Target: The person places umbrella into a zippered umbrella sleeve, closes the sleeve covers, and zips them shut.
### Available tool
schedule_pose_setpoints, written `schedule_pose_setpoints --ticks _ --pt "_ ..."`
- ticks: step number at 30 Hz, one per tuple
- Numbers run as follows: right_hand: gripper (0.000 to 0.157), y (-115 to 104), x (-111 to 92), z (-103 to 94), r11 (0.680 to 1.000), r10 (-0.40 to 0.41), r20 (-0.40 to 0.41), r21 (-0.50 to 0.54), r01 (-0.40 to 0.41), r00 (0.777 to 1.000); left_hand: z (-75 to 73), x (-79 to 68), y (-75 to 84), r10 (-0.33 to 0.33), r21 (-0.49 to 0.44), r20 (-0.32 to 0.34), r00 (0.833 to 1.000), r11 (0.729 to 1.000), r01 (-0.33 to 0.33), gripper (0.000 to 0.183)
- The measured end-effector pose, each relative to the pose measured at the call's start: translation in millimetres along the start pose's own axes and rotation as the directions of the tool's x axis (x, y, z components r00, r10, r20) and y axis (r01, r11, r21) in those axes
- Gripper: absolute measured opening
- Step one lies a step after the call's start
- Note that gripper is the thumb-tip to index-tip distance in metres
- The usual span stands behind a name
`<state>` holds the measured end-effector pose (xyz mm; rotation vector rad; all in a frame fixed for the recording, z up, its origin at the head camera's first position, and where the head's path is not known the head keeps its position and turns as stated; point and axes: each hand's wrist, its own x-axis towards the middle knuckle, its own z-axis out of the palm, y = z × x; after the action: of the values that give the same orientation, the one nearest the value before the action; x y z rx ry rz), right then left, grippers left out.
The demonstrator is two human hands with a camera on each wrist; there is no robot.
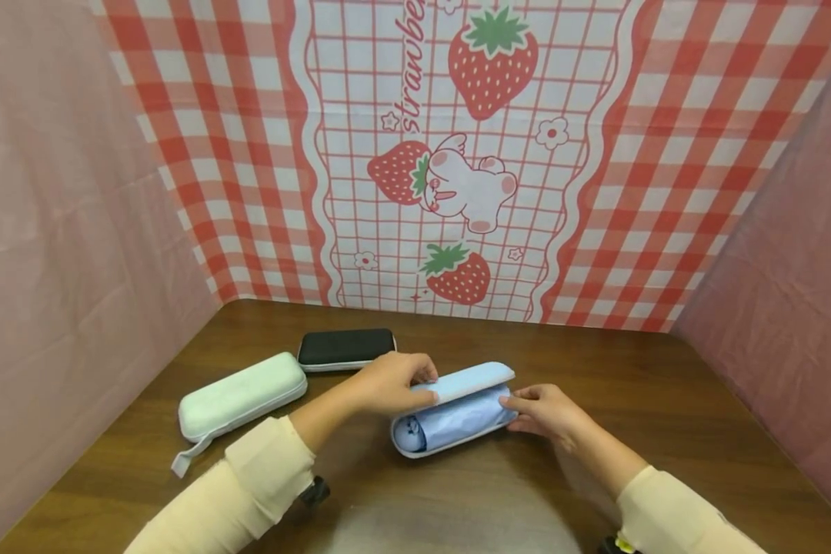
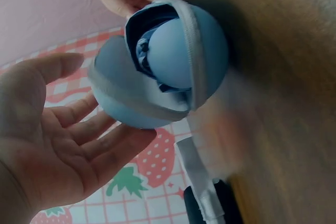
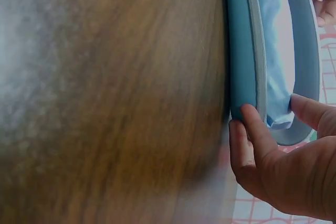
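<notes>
A light blue zip case (image 1: 474, 377) lies on the table with its lid raised partway. Inside it rests a light blue folded umbrella (image 1: 467, 419), its rounded end (image 2: 170, 53) facing the left wrist camera. My left hand (image 1: 391, 382) is at the lid's left end; its fingers touch the outside of the lid, while the thumb stands apart from it in the left wrist view. At the opposite end, my right hand (image 1: 550, 415) grips the case between the thumb (image 3: 310, 111), which lies against the umbrella's fabric, and fingers pressed on the outer shell.
A mint green zip case (image 1: 242, 396) with a strap lies closed at the left. Behind it is a closed black case (image 1: 346, 348). A strawberry-print checked cloth (image 1: 249, 154) hangs along the table's back edge, and pink cloth (image 1: 789, 254) flanks both sides.
</notes>
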<state>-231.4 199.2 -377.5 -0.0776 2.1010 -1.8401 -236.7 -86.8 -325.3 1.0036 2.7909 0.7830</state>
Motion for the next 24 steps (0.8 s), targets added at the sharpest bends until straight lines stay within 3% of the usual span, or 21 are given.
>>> schedule_pose_setpoints --ticks 6,11,17,24 --pt "0.046 0 -3 -9.3 0.999 -0.010 0.041 0.053 0.008 0.999 6.5 -0.7 -2.3 0.041 -0.074 0.006 0.999 0.996 -0.041 0.024" --pt "0.043 -1 -3 -20.6 0.998 -0.007 0.018 0.059 0.006 1.000 12.3 -2.4 -4.3 0.040 -0.116 0.045 0.998 0.993 -0.034 0.035" --pt "0.045 -1 0 -29.9 0.999 0.005 0.000 0.035 -0.005 1.000 21.8 -4.0 -3.2 0.038 -0.057 0.057 0.998 0.998 -0.035 0.050" --pt "0.046 2 2 -35.4 1.000 -0.005 0.018 -0.009 0.005 1.000 27.6 -6.4 -0.7 0.039 0.028 0.045 0.998 0.999 -0.041 0.055"
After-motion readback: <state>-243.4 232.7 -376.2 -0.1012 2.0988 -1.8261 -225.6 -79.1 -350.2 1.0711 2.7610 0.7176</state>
